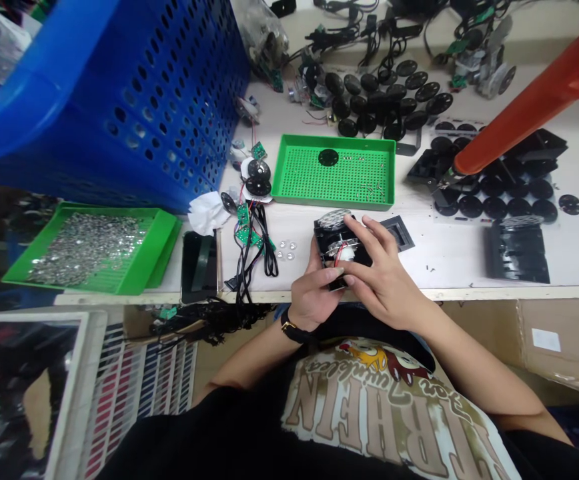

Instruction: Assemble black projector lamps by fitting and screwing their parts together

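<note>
Fingers [369,233] of both hands clamp a black housing [330,250] just above the bench's front edge, with a clear lens cluster [334,218] at its far end. The left hand [312,297], a wristwatch [293,328] at its wrist, cradles the housing from the near side, fingers together. The right hand [384,277] spreads over the top, fingers apart, close to a red wire [340,259]. (A firm two-handed hold, with the wire kept clear of the fingertips, looks the sound way to steady such a piece.)

Around the hands, counted from the bench: four clear lenses [285,251] at 9 o'clock, beside three green boards [242,213] on black cables [264,243]; one phone [198,267] further out. One black disc [328,157] lies in a green tray [393,175] at 12 o'clock, among small screws too fine to count. A second green tray [167,223], heaped with silver parts, sits at 9 o'clock, below a blue basket [144,100] at 10 o'clock. More than twenty black discs [377,100] crowd 1 o'clock (exact tally hidden by overlap).
</note>
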`<control>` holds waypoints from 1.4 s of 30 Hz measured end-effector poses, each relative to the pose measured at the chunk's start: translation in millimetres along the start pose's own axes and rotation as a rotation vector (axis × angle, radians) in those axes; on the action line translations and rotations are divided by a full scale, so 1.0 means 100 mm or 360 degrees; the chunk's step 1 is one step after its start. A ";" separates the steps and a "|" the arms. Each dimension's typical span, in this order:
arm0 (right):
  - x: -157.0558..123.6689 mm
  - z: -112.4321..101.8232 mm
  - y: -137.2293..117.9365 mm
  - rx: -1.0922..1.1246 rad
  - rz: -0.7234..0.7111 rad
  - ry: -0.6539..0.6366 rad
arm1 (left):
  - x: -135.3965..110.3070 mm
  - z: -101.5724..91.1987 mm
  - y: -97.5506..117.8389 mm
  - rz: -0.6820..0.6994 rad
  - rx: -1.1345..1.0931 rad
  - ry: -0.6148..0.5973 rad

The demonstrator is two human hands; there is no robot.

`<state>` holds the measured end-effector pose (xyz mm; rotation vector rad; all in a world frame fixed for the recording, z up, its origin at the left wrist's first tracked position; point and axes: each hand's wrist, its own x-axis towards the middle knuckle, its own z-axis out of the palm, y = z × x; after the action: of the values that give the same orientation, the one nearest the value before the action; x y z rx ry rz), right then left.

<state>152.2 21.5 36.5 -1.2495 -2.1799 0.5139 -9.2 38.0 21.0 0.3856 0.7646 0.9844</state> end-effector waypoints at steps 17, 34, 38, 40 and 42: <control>-0.50 0.15 -0.15 0.0088 0.0244 0.0725 | 0.04 0.18 -0.02 0.0247 0.0010 0.0107; -0.27 0.05 -0.23 -0.0540 0.0327 0.0393 | -0.05 0.04 -0.31 0.0637 0.0518 0.0076; -0.26 0.01 -0.25 -0.0478 0.0385 0.0262 | -0.02 0.00 -0.33 0.0651 0.0535 0.0056; -0.26 -0.02 -0.26 -0.0451 0.0418 0.0227 | -0.02 0.04 -0.31 0.0638 0.0482 0.0099; -0.28 -0.04 -0.27 -0.0380 0.0443 0.0236 | -0.02 0.11 -0.28 0.0591 0.0404 0.0158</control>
<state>148.2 -15.9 47.9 -1.6777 -1.9974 0.2616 15.1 22.7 12.3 0.7215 0.9316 1.2642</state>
